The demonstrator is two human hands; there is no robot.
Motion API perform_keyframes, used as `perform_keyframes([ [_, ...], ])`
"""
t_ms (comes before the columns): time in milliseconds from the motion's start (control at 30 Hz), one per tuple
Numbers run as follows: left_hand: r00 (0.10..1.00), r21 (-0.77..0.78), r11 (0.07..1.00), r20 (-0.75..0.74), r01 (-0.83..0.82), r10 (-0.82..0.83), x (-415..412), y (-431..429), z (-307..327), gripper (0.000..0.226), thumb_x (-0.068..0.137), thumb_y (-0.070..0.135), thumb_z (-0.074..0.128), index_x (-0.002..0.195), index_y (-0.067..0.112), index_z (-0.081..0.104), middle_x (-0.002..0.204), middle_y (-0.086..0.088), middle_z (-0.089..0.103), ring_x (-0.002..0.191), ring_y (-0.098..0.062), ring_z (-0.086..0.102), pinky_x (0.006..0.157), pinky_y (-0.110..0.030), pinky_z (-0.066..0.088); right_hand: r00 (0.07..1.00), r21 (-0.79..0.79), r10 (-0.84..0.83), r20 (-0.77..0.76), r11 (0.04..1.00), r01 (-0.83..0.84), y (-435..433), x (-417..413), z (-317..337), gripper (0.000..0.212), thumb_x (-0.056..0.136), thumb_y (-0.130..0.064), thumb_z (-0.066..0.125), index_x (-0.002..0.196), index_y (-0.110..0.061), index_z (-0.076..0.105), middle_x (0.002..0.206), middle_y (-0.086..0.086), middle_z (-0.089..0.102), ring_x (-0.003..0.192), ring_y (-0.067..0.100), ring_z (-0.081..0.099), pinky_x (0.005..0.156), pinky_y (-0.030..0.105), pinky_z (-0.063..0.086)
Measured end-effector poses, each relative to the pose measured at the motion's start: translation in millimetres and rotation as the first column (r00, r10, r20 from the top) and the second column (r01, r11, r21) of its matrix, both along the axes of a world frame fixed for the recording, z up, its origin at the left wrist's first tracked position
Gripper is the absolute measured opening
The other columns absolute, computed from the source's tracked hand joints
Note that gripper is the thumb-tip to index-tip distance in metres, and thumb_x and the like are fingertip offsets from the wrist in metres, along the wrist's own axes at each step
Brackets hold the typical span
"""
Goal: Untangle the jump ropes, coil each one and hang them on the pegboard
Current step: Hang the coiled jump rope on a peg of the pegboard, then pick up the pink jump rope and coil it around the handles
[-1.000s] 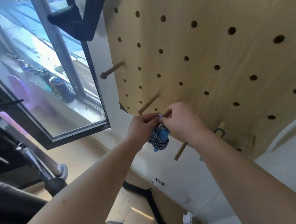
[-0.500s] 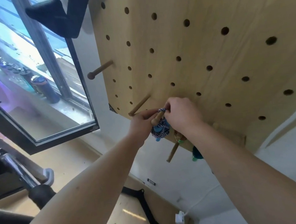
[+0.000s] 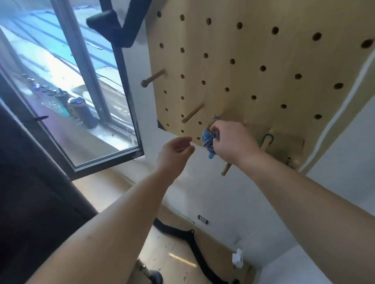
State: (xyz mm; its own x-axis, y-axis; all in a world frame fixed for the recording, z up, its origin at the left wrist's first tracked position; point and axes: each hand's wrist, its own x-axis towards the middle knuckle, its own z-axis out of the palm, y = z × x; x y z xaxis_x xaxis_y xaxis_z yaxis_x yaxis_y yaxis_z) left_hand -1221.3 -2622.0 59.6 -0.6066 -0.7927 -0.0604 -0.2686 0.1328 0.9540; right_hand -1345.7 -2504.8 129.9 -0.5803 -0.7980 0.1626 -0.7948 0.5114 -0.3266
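The right hand (image 3: 234, 142) is closed on a jump rope (image 3: 207, 140) in the middle of the frame, right at the bottom edge of the pegboard (image 3: 265, 54). The left hand (image 3: 173, 152) is just to the left of the rope. Its fingers are loose and a bit bent, and it holds nothing. The job right now looks like hanging this rope up. To do it well, the small loop (image 3: 216, 117) at the top of the rope should slide far down a peg, close to the board, so it cannot slip off. The right hand should let go slowly, and the left hand should wait under the rope to catch it if it drops. I cannot tell if the loop sits all the way on a peg, because the fingers hide that spot. The rope is blue and white, twisted like a candy cane, and rolled into a small fat bundle with a blue handle poking out below. A bare peg (image 3: 193, 113) sticks out just up and left of it. A teal rope (image 3: 268, 136) hangs on a peg to the right.
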Motion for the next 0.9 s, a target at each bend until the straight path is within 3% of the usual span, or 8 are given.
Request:
perform_keyframes([
  [100,0.999,-0.046,0.999,0.024,0.025,-0.024,41,27,5,0.026,0.088,0.031,0.071,0.113,0.037,0.069,0.109,0.014,0.071,0.097,0.001,0.065,0.085,-0.023,0.050,1.000,0.002,0.007,0.018,1.000,-0.007,29,41,-7,0.036,0.090,-0.016,0.054,0.124,-0.019,0.062,0.114,0.004,0.069,0.103,0.025,0.064,0.078,0.032,0.053],
  [233,0.997,-0.097,0.995,0.076,0.038,-0.031,94,74,5,0.031,0.088,0.033,0.070,0.119,0.034,0.067,0.110,0.012,0.070,0.095,-0.002,0.065,0.072,-0.017,0.046,0.998,0.040,-0.001,0.060,0.999,-0.002,80,102,-21,0.043,0.087,-0.017,0.055,0.129,-0.022,0.059,0.124,0.004,0.066,0.111,0.024,0.062,0.091,0.036,0.053],
  [633,0.923,-0.036,0.956,0.274,0.290,-0.270,202,241,-37,0.053,0.089,0.035,0.071,0.138,0.032,0.052,0.130,0.006,0.057,0.119,-0.016,0.055,0.090,-0.028,0.046,0.959,0.231,-0.149,0.240,0.968,0.092,277,214,-77,0.047,0.092,-0.021,0.057,0.139,-0.019,0.052,0.134,0.006,0.057,0.120,0.024,0.055,0.094,0.033,0.046],
  [767,0.885,-0.054,0.937,0.350,0.346,-0.306,225,284,-48,0.071,0.085,0.039,0.074,0.147,0.033,0.039,0.145,0.000,0.046,0.131,-0.021,0.048,0.104,-0.043,0.048,0.948,0.281,-0.183,0.259,0.954,0.108,329,234,-93,0.049,0.093,-0.022,0.055,0.142,-0.016,0.049,0.137,0.008,0.055,0.122,0.025,0.053,0.096,0.035,0.046],
  [833,0.864,-0.074,0.925,0.390,0.373,-0.317,237,303,-52,0.075,0.085,0.042,0.073,0.148,0.035,0.034,0.149,-0.001,0.041,0.130,-0.020,0.047,0.102,-0.043,0.049,0.942,0.297,-0.199,0.269,0.948,0.115,353,244,-99,0.050,0.093,-0.024,0.055,0.142,-0.016,0.049,0.137,0.008,0.054,0.122,0.025,0.054,0.096,0.035,0.047],
  [900,0.840,-0.115,0.908,0.440,0.402,-0.317,248,324,-56,0.072,0.086,0.042,0.070,0.148,0.037,0.034,0.150,0.000,0.038,0.117,-0.017,0.050,0.086,-0.031,0.054,0.934,0.298,-0.213,0.287,0.947,0.124,377,254,-106,0.049,0.093,-0.026,0.054,0.141,-0.018,0.049,0.138,0.007,0.053,0.122,0.025,0.053,0.096,0.036,0.047],
])
